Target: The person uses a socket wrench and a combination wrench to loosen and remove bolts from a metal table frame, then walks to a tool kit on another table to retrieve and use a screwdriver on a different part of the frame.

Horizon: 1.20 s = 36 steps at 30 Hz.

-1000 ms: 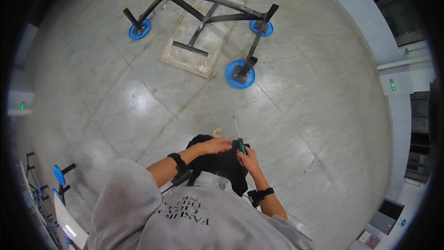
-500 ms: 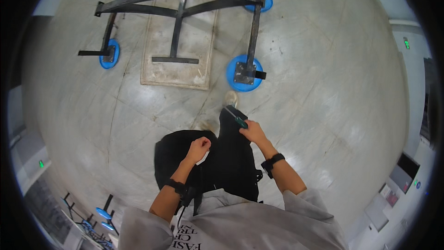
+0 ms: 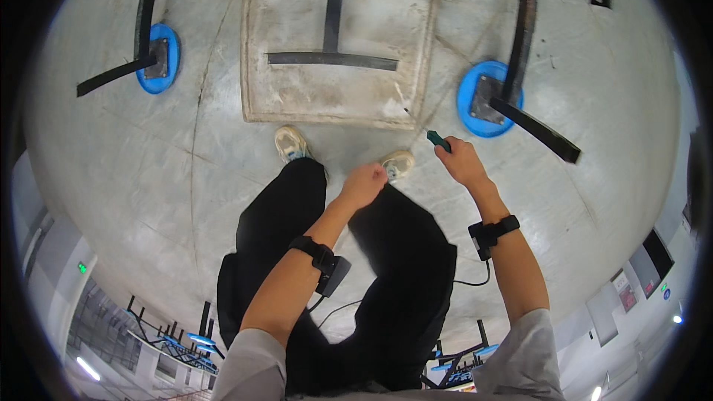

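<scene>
Green-handled screwdriver [image 3: 439,141] in the head view, clamped in the right hand [image 3: 464,165], handle just outside the near right corner of a pale board [image 3: 319,108] on the grey floor [image 3: 171,178]. Long axis oblique to both edges meeting at that corner, running forward and leftward from the palm; working end directed away from the body, across the corner. Shaft faint against the pale ground, with a small dark tip just inside the corner; cannot tell whether in contact with the board.

Left hand [image 3: 364,184] apart from the tool, short of the near edge, beside the right shoe [image 3: 399,163]; fingers curled, tips hidden, so cannot tell whether closed together or around something small.

Over the board, black T-shaped bar [image 3: 332,62]: crosspiece nearly parallel to the near edge, stem toward the far edge. Beyond the right edge, blue disc [image 3: 465,100] with dark plate [image 3: 486,98] and black leg bar [image 3: 538,132]; beyond the left edge, second blue disc [image 3: 174,59]. Near the near edge, left shoe [image 3: 290,141]. Around both forearms, black straps [image 3: 494,230].
</scene>
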Motion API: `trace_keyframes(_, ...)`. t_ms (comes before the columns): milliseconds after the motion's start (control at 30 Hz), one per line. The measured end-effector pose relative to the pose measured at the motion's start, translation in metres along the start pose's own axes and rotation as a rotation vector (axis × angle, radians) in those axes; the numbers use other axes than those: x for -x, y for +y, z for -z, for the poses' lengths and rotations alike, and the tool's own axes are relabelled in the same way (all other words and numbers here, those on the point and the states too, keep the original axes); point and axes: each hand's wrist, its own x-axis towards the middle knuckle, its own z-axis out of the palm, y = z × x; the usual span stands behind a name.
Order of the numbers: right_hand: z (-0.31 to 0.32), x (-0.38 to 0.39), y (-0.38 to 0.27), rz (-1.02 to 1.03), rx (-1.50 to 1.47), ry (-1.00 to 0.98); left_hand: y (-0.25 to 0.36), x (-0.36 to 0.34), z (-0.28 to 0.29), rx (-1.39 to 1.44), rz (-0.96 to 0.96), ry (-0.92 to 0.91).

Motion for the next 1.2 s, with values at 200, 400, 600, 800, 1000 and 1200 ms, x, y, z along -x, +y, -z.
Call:
trace_keyframes(200,-0.086,-0.086,0.008,-0.088,-0.003,0.016,-0.046,-0.087,0.038,-0.04,-0.052,0.118)
trace_keyframes(400,-0.115,-0.035,0.007,-0.107,0.0,-0.1,-0.065,0.034,0.095,-0.218,-0.045,-0.045)
trace_keyframes(600,-0.063,0.071,-0.031,-0.206,-0.159,-0.176,-0.033,0.331,0.201,-0.36,0.632,0.154)
trace_keyframes(800,-0.035,0.123,-0.044,-0.291,-0.402,-0.123,0.005,0.482,0.124,0.511,0.899,0.109)
trace_keyframes(1000,-0.045,0.153,-0.024,-0.41,-0.505,-0.094,0.018,0.447,0.116,0.353,0.723,0.054)
trace_keyframes(1200,-0.054,0.157,-0.009,-0.335,-0.304,-0.107,0.079,0.456,0.099,-0.398,0.617,-0.005)
